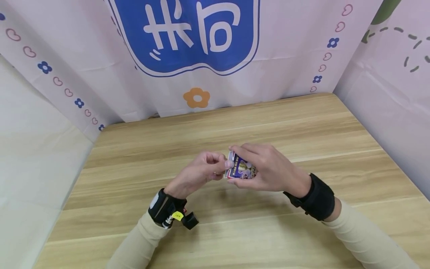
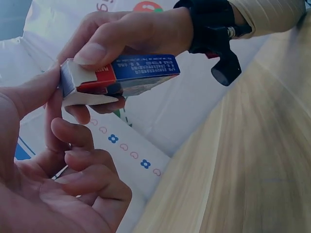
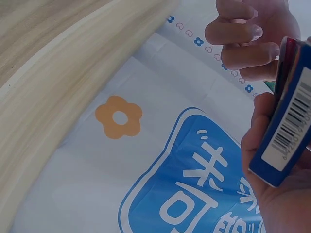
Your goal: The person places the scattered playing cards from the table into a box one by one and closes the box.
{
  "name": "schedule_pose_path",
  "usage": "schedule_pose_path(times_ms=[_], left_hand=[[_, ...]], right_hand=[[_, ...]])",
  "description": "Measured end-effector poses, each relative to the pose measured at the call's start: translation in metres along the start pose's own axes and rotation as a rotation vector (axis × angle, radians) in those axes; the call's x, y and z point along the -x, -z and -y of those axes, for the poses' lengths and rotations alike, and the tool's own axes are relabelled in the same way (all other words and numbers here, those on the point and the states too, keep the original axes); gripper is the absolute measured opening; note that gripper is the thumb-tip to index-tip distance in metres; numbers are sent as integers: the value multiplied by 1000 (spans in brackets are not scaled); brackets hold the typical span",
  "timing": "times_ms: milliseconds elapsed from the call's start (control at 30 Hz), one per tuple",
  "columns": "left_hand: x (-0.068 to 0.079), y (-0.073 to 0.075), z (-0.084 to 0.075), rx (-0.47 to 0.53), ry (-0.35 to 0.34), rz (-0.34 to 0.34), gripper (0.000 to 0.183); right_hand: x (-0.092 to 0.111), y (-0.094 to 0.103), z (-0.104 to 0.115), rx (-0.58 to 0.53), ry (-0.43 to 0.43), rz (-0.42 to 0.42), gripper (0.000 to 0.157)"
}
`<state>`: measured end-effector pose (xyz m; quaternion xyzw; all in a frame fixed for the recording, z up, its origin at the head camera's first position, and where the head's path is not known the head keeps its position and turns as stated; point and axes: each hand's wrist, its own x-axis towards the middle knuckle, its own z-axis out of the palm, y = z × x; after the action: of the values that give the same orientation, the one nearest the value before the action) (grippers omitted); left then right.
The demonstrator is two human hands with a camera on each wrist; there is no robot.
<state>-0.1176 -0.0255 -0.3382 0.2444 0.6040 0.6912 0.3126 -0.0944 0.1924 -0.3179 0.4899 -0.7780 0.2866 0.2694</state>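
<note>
A small blue and red printed cardboard box (image 1: 242,169) is held above the table between both hands. My right hand (image 1: 270,168) grips it by its sides, with the thumb along one edge and the fingers along the other. At the box's left end, my left hand (image 1: 206,170) pinches with thumb and index finger; its other fingers are curled. In the left wrist view, a white end flap (image 2: 92,99) stands out from the box's opened end. A barcode side of the box (image 3: 291,116) faces the right wrist camera. The contents cannot be made out.
Below the hands lies a wood-grain table (image 1: 215,239). A white curtain with a blue sign (image 1: 188,37) and an orange flower (image 1: 196,98) hangs behind its far edge. Pale sheets (image 1: 30,168) cover both sides. Each wrist wears a black strap (image 1: 317,198).
</note>
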Motion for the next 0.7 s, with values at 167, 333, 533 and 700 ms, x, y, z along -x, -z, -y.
schedule_pose_path(times_ms=[167, 333, 533, 700], left_hand=[[-2, -1, 2, 32, 3, 23, 33], [-4, -3, 3, -7, -49, -41, 31], [1, -22, -3, -237, -251, -264, 43], [7, -55, -18, -448, -493, -333, 48]], right_hand=[[0, 1, 2, 15, 34, -49, 61], [1, 4, 0, -10, -14, -74, 62], [-4, 11, -1, -84, -177, -197, 67], [-17, 21, 21, -156, -321, -331, 62]])
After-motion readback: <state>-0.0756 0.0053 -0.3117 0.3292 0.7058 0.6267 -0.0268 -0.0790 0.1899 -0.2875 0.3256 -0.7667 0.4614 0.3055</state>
